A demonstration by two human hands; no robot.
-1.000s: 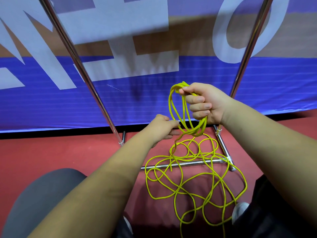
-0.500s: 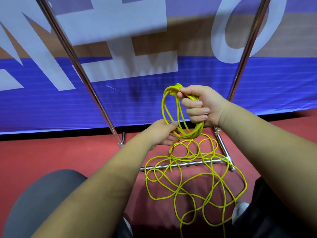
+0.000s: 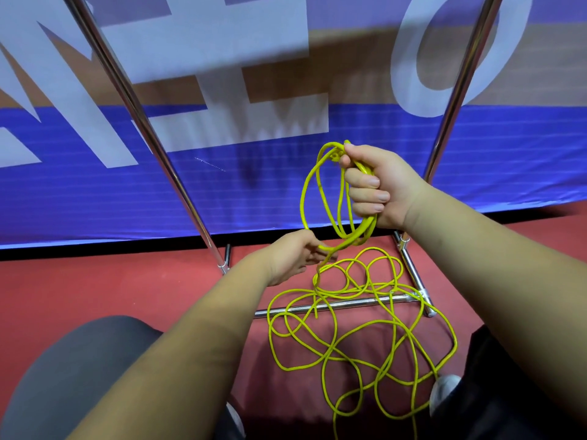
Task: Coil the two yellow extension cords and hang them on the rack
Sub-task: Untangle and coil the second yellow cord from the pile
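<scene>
The rack [image 3: 143,128] stands ahead of you, with most of the yellow cord [image 3: 362,231] tangled on the red floor [image 3: 127,296] across its base bar. Your raised right hand [image 3: 381,185] clenches several coiled loops. Lower down, your left hand [image 3: 295,255] pinches the strand hanging from them.

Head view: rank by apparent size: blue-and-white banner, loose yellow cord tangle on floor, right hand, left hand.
Blue-and-white banner
Loose yellow cord tangle
Right hand
Left hand
Hands unsure: nearness to camera differs.
</scene>
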